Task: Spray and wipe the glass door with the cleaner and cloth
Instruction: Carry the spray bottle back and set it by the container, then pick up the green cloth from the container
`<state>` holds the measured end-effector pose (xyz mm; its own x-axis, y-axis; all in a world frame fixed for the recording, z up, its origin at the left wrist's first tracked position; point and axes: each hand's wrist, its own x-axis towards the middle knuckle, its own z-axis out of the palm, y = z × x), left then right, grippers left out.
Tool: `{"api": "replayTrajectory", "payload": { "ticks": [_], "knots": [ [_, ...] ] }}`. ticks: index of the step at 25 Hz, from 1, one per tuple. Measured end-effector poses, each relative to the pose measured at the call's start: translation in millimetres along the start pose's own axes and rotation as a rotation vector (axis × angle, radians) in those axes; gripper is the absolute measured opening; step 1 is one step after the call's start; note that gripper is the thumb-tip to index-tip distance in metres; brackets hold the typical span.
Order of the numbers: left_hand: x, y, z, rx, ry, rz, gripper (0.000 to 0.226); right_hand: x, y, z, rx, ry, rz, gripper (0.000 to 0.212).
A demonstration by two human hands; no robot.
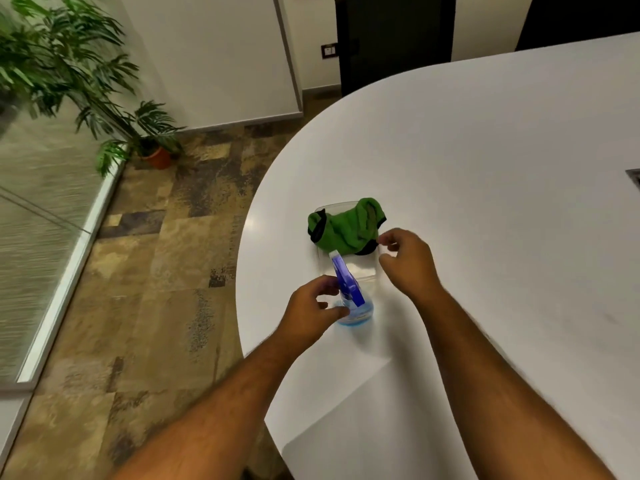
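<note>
A clear spray bottle (356, 308) with a blue trigger head and blue liquid stands on the white table (485, 188). My left hand (311, 310) is curled around its left side, fingers touching the neck. Just beyond it a green cloth (346, 225) with black trim lies crumpled in a clear plastic tray (363, 271). My right hand (405, 261) hovers at the cloth's right edge, fingers apart and holding nothing. The frosted glass panel (38, 209) runs along the left side.
A potted palm (104, 98) in an orange pot stands on the stone-tiled floor by the glass. A dark chair (391, 39) sits behind the table's far edge. A small metal port (633, 176) is set in the table at right.
</note>
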<state>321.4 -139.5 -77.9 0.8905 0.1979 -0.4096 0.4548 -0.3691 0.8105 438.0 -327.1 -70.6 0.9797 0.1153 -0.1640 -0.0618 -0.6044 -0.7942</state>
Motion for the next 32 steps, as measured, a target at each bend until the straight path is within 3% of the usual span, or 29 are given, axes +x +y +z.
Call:
{"api": "replayTrajectory", "payload": {
  "ticks": [2, 6, 10, 13, 15, 18, 20, 24, 28, 32],
  "knots": [
    [2.4, -1.9, -2.6, 0.056, 0.006, 0.004, 0.057, 28.4, -1.2, 14.7, -0.241, -0.077, -0.074, 0.033],
    [11.2, -6.9, -15.5, 0.102, 0.052, 0.004, 0.059, 60.6, -2.6, 37.3, -1.047, -0.33, -0.375, 0.042],
    [17.1, -16.3, -23.3, 0.091, 0.061, -0.05, 0.046, 74.9, -6.7, 41.7, -1.339, -0.395, -0.558, 0.044],
    [15.9, -24.5, -19.4, 0.058, 0.044, -0.107, 0.05, 87.0, -20.7, 34.9, -1.213, -0.38, -0.568, 0.037],
    [15.9, -25.8, -15.0, 0.027, 0.022, -0.127, 0.06, 98.4, -34.2, 25.1, -0.984, -0.366, -0.518, 0.034],
    [24.3, -18.6, -3.8, 0.04, -0.021, -0.126, 0.069, 113.4, -57.5, 2.1, -0.635, -0.379, -0.363, 0.061],
    [29.4, -12.4, -0.9, 0.013, -0.02, -0.161, 0.069, 118.0, -75.6, -14.3, -0.448, -0.32, -0.347, 0.067],
    [30.6, -6.7, -2.2, -0.075, 0.007, -0.234, 0.062, 104.4, -123.4, -50.9, -0.042, -0.202, -0.407, 0.054],
    [19.1, -3.2, -31.0, -0.368, 0.147, -0.185, 0.057, 69.6, -194.9, -76.5, 0.229, -0.22, -0.515, 0.033],
    [-6.5, 15.7, -99.2, -0.631, 0.404, -0.01, 0.078, 27.1, -260.4, -69.1, 0.416, -0.425, -0.628, 0.028]
  ]
}}
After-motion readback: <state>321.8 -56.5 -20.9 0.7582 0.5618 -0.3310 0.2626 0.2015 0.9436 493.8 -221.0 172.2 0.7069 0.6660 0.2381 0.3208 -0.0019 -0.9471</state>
